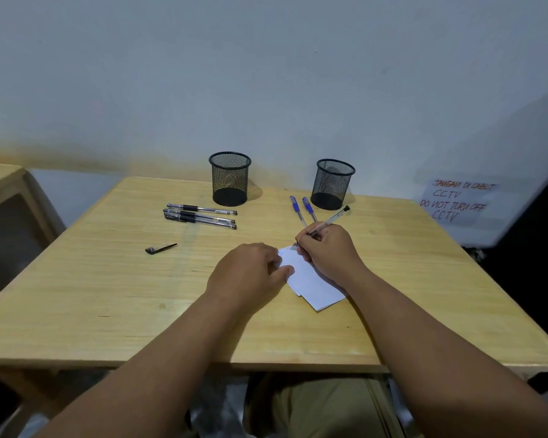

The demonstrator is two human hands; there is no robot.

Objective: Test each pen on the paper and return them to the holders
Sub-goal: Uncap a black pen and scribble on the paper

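Bare forearms without sleeves, no rings or watch; khaki trousers (323,406) below the table edge.

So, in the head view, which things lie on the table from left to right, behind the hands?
Pen cap → black pens → left holder → blue pens → right holder.

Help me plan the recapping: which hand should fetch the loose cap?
Left. The left hand only steadies the paper and is nearer the cap; the right hand holds the pen.
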